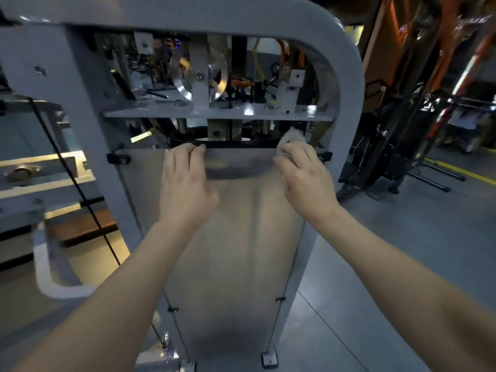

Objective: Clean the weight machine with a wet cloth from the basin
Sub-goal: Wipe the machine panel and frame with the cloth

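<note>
Along the top edge of the panel [241, 251], the left hand [185, 181] gripped it, fingers curled over. The right hand [303, 178] clutched a cloth [292, 135], seemingly pressed to the machine [349, 76].

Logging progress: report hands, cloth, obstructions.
Left hand grips the panel at its top edge. Right hand holds the cloth at its top right corner. No obstruction seen.

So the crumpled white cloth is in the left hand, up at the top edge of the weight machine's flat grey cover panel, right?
Not the left. The head view shows the crumpled white cloth in the right hand, up at the top edge of the weight machine's flat grey cover panel. The left hand only grips that edge, with no cloth in it.
</note>
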A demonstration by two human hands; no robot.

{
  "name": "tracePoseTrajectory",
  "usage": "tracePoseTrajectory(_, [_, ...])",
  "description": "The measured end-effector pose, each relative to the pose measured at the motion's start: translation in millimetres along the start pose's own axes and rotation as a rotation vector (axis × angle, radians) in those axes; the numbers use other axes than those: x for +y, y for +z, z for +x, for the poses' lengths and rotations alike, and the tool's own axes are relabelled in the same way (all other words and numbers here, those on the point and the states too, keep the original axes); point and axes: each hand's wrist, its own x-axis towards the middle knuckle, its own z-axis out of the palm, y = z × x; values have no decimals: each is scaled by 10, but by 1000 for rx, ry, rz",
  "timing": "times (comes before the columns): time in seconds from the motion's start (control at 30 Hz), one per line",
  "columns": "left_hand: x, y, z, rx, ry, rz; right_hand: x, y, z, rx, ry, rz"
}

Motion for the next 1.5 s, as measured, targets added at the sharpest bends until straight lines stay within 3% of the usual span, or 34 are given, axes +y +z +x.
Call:
tracePoseTrajectory(0.17, [196,19,-18,51,-57,29,-248,124,-2,-51,-294,139])
tracePoseTrajectory(0.23, [287,27,-60,55,-82,14,-206,214,-31,-103,-332,148])
tracePoseTrajectory(0.47, [571,179,-327,15,-107,-24,474,73,-436,-18,-171,110])
tracePoseTrajectory(0.6, [800,336,-577,-123,-230,-157,465,-14,-773,-204,-147,385])
tracePoseTrajectory(0.67, [958,396,-759,-187,-265,-300,328,-79,-944,-339,-51,670])
tracePoseTrajectory(0.73, [1094,440,-943,-272,-297,-499,163,-176,-1061,-435,167,933])
tracePoseTrajectory(0.83, [1201,448,-1184,-389,-365,-721,-40,-277,-1103,-523,486,1047])
tracePoseTrajectory(0.97, [1044,496,-1293,-380,-508,-841,-205,-260,-1083,-612,805,1319])
tracePoseTrajectory(1.07, [789,571,-1327,-406,-581,-897,-284,-229,-1070,-676,842,1383])
tracePoseTrajectory(1.2, [547,638,-1395,-470,-651,-1019,-321,-140,-1129,-728,881,1271])
tracePoseTrajectory(1.37, [464,676,-1432,-429,-994,-1222,-283,-9,-1194,-689,1035,1280])
tracePoseTrajectory(1.5, [498,720,-1403,-464,-877,-1288,-215,116,-1148,-759,1007,1304])
